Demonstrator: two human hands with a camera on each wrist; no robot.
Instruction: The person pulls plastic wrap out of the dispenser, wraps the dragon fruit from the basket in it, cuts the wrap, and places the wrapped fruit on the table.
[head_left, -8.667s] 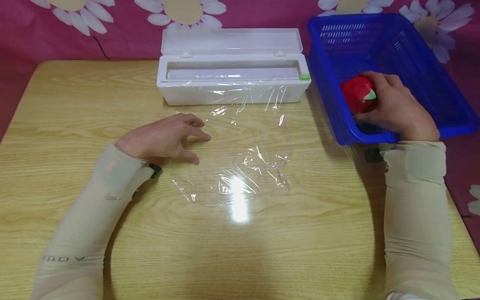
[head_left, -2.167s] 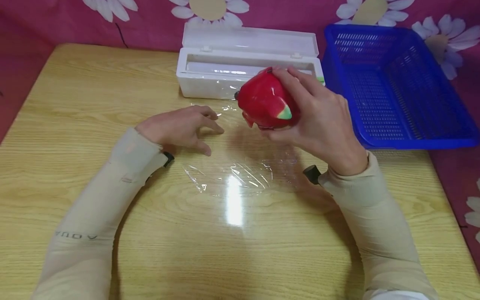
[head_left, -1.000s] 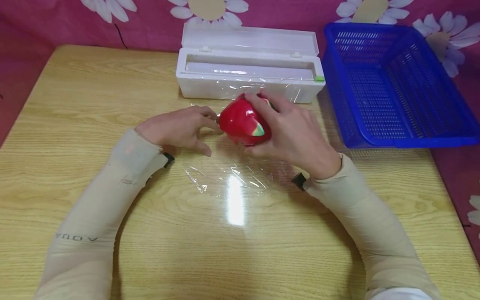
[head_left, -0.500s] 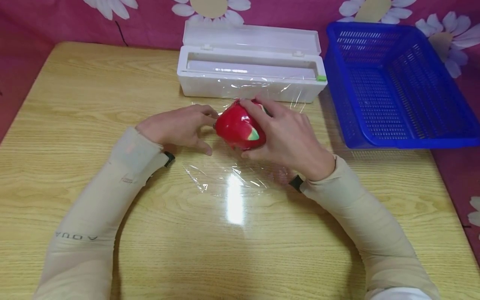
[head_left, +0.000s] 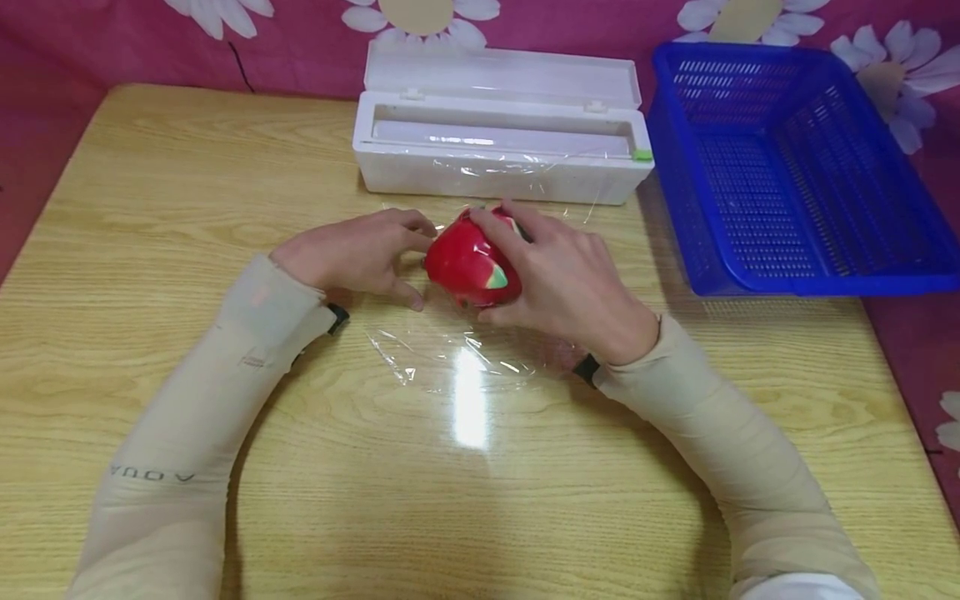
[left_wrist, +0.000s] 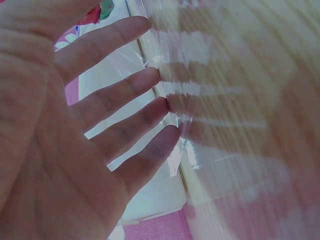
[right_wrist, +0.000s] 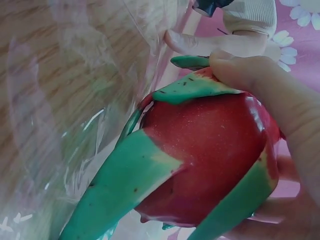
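A red dragon fruit (head_left: 467, 260) with green-tipped scales sits low over a thin sheet of clear cling film (head_left: 427, 354) on the table. My right hand (head_left: 566, 279) grips the fruit from its right side, thumb and fingers curled round it; in the right wrist view the dragon fruit (right_wrist: 200, 150) shows its long green leaf tips. My left hand (head_left: 360, 254) rests at the film's left side, its fingers spread and holding nothing. In the left wrist view the fingertips of the left hand (left_wrist: 90, 120) touch the film-covered tabletop.
Behind the hands stands a white cling film box (head_left: 495, 179), lid up, a roll inside and film drawn over its front edge. A blue plastic basket (head_left: 750, 279) is at the right. A pink flowered cloth (head_left: 562, 25) hangs behind the wooden table (head_left: 480, 517).
My right hand has brought the dragon fruit out of the blue basket, leftward and down over the film. In the last second it has shifted slightly left and nearer. The left hand stays put.
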